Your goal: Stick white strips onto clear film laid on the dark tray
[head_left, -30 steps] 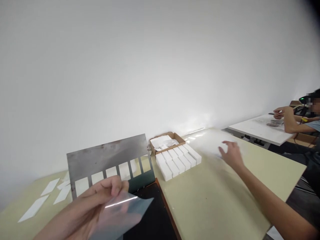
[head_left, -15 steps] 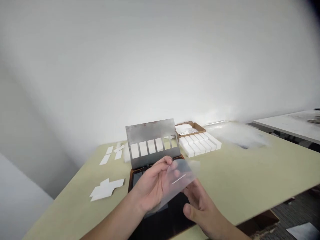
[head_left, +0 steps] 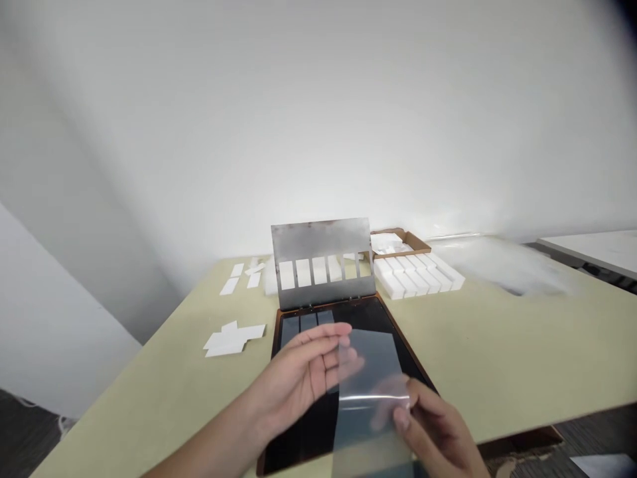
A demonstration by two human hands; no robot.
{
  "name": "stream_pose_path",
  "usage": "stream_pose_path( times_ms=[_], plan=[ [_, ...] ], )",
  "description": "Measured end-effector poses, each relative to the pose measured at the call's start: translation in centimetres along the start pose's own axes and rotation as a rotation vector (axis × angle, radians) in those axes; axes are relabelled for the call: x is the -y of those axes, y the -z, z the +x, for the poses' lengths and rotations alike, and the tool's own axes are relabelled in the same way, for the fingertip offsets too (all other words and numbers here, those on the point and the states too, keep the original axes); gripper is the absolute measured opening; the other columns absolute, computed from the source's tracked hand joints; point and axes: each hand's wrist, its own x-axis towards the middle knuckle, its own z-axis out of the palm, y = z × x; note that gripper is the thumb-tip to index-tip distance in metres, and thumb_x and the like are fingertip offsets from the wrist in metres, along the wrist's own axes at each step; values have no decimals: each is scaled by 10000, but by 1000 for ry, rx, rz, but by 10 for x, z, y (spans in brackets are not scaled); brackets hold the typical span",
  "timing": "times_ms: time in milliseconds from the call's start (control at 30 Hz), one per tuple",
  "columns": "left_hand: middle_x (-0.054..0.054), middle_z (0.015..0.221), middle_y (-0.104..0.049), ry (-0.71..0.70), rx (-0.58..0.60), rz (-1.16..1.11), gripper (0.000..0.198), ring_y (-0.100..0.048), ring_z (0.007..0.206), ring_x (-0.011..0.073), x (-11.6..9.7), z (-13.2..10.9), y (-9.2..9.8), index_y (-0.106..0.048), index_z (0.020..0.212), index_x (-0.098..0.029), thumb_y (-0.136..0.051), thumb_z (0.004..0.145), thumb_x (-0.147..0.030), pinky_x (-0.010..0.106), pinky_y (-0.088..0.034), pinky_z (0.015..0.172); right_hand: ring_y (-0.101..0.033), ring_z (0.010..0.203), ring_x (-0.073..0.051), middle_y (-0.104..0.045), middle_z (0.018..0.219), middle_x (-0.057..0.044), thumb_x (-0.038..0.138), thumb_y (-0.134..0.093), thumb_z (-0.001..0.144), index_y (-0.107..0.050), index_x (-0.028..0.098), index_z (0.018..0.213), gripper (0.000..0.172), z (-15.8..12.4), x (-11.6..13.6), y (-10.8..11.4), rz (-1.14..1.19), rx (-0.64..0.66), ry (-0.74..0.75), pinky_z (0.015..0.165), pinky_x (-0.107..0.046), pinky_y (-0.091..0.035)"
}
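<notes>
Both my hands hold one clear plastic film sheet (head_left: 371,372) above a black tray (head_left: 303,425) with a brown rim. My left hand (head_left: 303,375) pinches the film's upper left edge, fingers closed on it. My right hand (head_left: 432,435) grips its lower right edge. A hinged grey metal stencil plate (head_left: 322,262) with several rectangular slots stands upright at the tray's far edge. Three grey strips (head_left: 301,323) lie in the tray's far left part.
White blocks (head_left: 418,277) lie in rows right of the plate, with an open cardboard box (head_left: 395,241) of white pieces behind them. White paper strips (head_left: 231,337) lie scattered at the left of the yellowish table (head_left: 507,358). A blurred clear bag (head_left: 507,265) lies far right.
My right hand has come back from the far right of the table and taken the film's lower edge. The view has swung left and down; the film now hangs flatter over the tray.
</notes>
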Motion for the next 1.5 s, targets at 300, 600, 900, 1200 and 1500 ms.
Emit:
stream_pose_path(
  times_ms=[300, 600, 900, 1200, 1500],
  plan=[
    [76, 990, -791, -143, -29, 832, 247, -722, 949, 236, -16, 86, 48, -816, 993, -184, -780, 890, -406, 345, -567, 925, -653, 584, -159, -685, 606, 25, 536, -490, 1046, -530, 233, 831, 373, 111, -16, 65, -656, 390, -329, 606, -259, -468],
    [91, 1488, -613, -451, 1, 1478, 365, -503, 1407, 330, -10, 107, 70, -664, 1394, -280, -500, 1068, -299, 569, -360, 1192, -616, 1113, -298, -712, 1125, -109, 484, -641, 966, -688, 217, 1031, 278, 149, -31, 70, -950, 436, 42, 1010, -468, -460],
    [115, 1637, -465, -652, 473, 2085, 635, -498, 1443, 424, -1, 55, 75, -419, 1593, -437, -668, 1009, -467, 629, -508, 1049, -242, 1582, -409, -404, 1688, -62, 693, -615, 948, -414, 320, 1622, 796, 143, -59, 82, -941, 729, 162, 1276, -696, -188],
    [107, 1624, -483, -733, 563, 2147, 615, -535, 1418, 413, 9, 67, 85, -384, 1612, -432, -600, 1044, -341, 587, -513, 1024, -115, 1621, -429, -246, 1741, 3, 795, -567, 914, -311, 294, 1669, 941, 147, -51, 82, -1057, 764, -27, 1296, -713, -140],
    [123, 1678, -387, -648, 610, 2144, 775, -447, 1470, 477, 6, 65, 87, -281, 1660, -410, -626, 986, -575, 639, -457, 1030, -145, 1621, -407, -284, 1732, 46, 843, -546, 892, -273, 389, 1671, 942, 145, -62, 91, -1080, 706, 71, 1297, -705, -156]
  ],
)
